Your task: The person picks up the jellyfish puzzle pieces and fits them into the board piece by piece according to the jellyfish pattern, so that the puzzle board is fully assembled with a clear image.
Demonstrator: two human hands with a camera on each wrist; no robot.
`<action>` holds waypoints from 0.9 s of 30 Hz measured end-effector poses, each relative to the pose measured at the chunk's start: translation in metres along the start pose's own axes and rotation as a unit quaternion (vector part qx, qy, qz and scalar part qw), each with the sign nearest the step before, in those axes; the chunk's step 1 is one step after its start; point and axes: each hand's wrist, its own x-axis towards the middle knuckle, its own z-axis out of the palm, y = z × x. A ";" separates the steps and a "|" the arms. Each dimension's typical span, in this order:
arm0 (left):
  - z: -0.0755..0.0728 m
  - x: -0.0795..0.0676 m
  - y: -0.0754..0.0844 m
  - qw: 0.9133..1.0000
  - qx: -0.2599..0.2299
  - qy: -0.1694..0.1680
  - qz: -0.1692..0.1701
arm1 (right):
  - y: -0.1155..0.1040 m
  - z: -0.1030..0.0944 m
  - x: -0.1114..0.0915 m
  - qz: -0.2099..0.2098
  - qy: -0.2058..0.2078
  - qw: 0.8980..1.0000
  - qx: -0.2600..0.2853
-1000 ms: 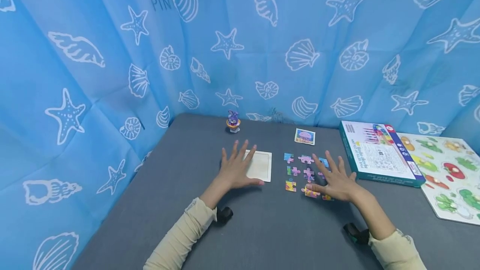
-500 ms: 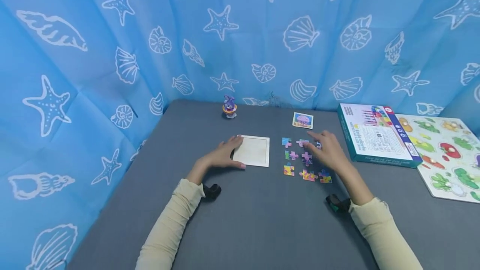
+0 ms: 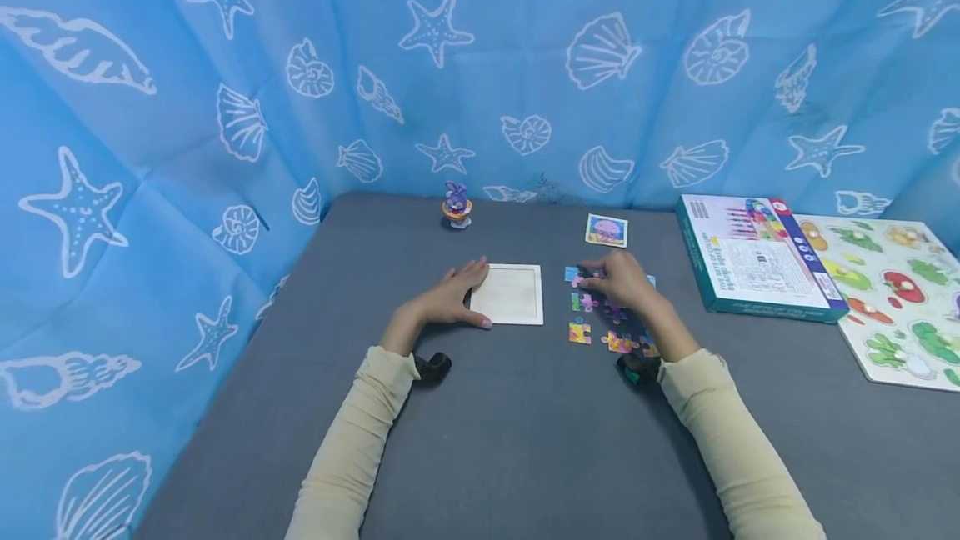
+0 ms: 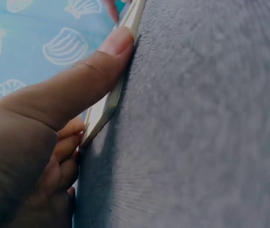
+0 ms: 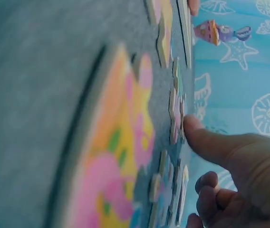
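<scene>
A pale, square wooden puzzle tray (image 3: 513,294) lies flat on the grey table. My left hand (image 3: 450,297) holds its left side, the thumb on the near edge and the fingers at the far corner; in the left wrist view that thumb (image 4: 92,78) presses the tray's rim. To the right of the tray, several jigsaw pieces (image 3: 579,332) are spread in rough rows. My right hand (image 3: 622,280) reaches over them and pinches the blue and pink puzzle piece (image 3: 572,274) at the far left corner. Its palm hides some of the others.
Behind the pieces lies a small picture card (image 3: 606,230). A purple rabbit figurine (image 3: 456,205) stands at the table's back edge. On the right, a flat box (image 3: 757,265) adjoins a vegetable puzzle board (image 3: 873,369). A blue shell-print curtain (image 3: 480,65) surrounds the back and left.
Both hands came down from spread-fingered poses. The left took hold of the tray's side, and the right moved left across the pieces to the far corner one. The head view tilted down.
</scene>
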 end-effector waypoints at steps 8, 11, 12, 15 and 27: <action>0.002 0.007 0.005 1.000 -0.013 0.028 0.007 | 0.002 0.003 0.010 0.041 0.000 0.999 0.000; 0.002 0.001 0.000 0.999 -0.011 0.033 -0.007 | 0.003 0.008 0.012 0.044 0.000 0.999 0.011; 0.002 -0.002 -0.002 0.999 -0.008 0.030 -0.015 | 0.004 0.010 0.012 0.042 -0.003 0.999 0.013; 0.005 -0.006 -0.005 1.000 -0.001 0.019 -0.023 | 0.005 0.013 0.011 0.037 -0.011 0.999 0.017; 0.010 0.002 0.001 0.999 -0.005 0.046 -0.011 | -0.046 0.023 0.025 -0.019 -0.005 0.998 0.051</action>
